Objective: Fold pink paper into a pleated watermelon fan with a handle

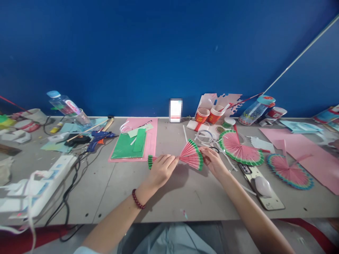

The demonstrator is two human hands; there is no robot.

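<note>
A pleated pink paper fan (191,155) with a green zigzag edge is held above the middle of the table, pinched at its centre so that both ends flare like a bow. My left hand (163,168) is closed around its middle and left part; a green end sticks out past the fingers. At the right edge of the fan, my right hand (212,159) has its fingers pinched on the green rim. To the right lies another pink and green fan (241,150), opened wide. Beyond it rests a pink fan with a blue-green edge (290,171).
Green paper (127,150) in a clear sleeve lies on pink sheets at left. A blue glue gun (99,139) and a white power strip (53,183) are further left. Red paper cups (202,115) stand at the back; a phone (274,201) with a white mouse (263,186) lies right.
</note>
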